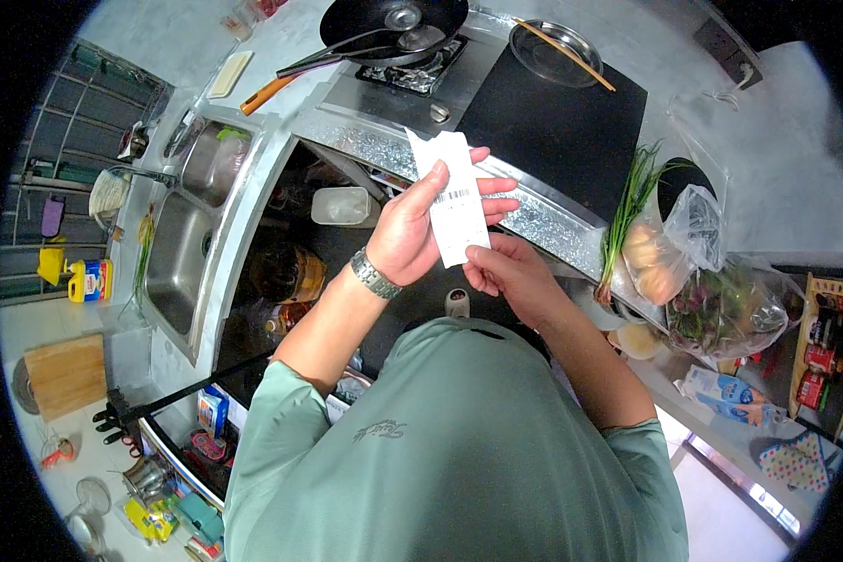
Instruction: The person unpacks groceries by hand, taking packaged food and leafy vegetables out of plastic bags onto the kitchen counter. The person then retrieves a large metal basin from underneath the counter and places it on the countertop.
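A white paper receipt [452, 215] with a barcode is held out in front of my body. My left hand [412, 220], with a metal watch on its wrist, lies beneath the paper, its thumb pressing on top and its fingers reaching past the right edge. My right hand [515, 272] pinches the lower right corner between thumb and curled fingers. Beyond the hands lies the metal-topped counter edge [534, 201]. Most of the print is too small to read.
A wok [347, 19] with ladles rests on the gas stove [342, 94]. Right of it are a steel plate [553, 66] with chopsticks, green onions [632, 206], bagged eggs [653, 253] and bagged leafy vegetables [726, 314]. To the left are a double sink [180, 267] and a wooden board [66, 379].
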Tool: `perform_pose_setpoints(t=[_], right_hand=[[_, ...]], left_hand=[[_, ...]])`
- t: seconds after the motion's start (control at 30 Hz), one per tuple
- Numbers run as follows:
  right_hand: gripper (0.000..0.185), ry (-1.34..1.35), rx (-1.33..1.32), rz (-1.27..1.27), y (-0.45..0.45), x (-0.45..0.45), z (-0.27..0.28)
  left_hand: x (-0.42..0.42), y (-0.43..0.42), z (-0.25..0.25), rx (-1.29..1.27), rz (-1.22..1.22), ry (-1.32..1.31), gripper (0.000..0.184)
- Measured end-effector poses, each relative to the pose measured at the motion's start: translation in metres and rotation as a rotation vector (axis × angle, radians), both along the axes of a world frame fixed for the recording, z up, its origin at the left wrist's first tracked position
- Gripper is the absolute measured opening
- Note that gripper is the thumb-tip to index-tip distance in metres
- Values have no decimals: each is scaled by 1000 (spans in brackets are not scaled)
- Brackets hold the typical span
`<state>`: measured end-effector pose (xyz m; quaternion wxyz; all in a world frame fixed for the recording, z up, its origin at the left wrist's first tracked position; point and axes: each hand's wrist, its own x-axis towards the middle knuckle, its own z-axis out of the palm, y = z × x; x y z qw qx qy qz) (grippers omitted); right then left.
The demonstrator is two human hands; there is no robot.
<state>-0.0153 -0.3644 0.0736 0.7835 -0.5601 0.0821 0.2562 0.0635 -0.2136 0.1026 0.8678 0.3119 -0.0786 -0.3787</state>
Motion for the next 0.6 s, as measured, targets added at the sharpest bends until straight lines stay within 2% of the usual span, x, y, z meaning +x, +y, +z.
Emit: perform_pose_setpoints(t=[0.6], right_hand=[[22,-6,-20,-10,2,-2,5]], left_hand=[[-2,-1,1,13,-7,-16,60]])
